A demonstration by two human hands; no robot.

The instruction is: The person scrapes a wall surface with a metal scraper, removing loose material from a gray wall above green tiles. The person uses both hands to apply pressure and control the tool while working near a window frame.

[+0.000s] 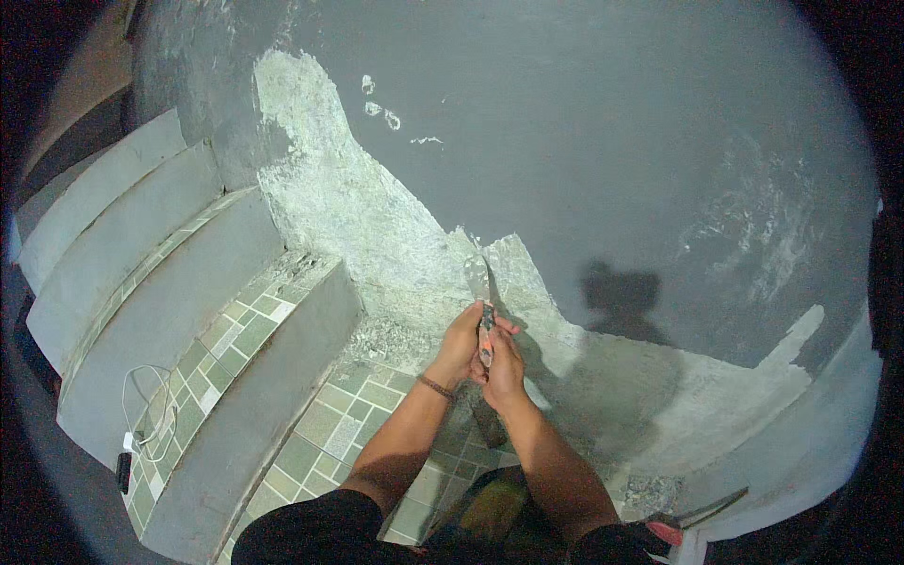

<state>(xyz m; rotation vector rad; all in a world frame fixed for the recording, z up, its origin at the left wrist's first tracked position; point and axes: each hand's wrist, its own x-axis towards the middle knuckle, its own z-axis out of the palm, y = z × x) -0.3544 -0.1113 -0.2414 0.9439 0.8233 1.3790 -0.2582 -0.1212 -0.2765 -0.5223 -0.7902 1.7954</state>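
Note:
Both hands grip a putty knife (486, 328) with a dark and orange handle. Its metal blade points up against the wall (600, 176), at the border between grey paint and a bare pale patch (381, 219). My left hand (460, 345) wraps the handle from the left, a beaded bracelet on its wrist. From the right, my right hand (507, 364) closes around the lower handle, some of its fingers hidden. A narrow strip of the patch beside the blade has a ragged, flaking edge.
Curved grey steps with green-tiled treads (240, 325) rise at the left. Crumbled debris (388, 339) lies along the wall's foot. A white cable (166, 409) and a black device (123, 472) rest on a step. A red-handled bladed tool (667, 531) lies at the lower right.

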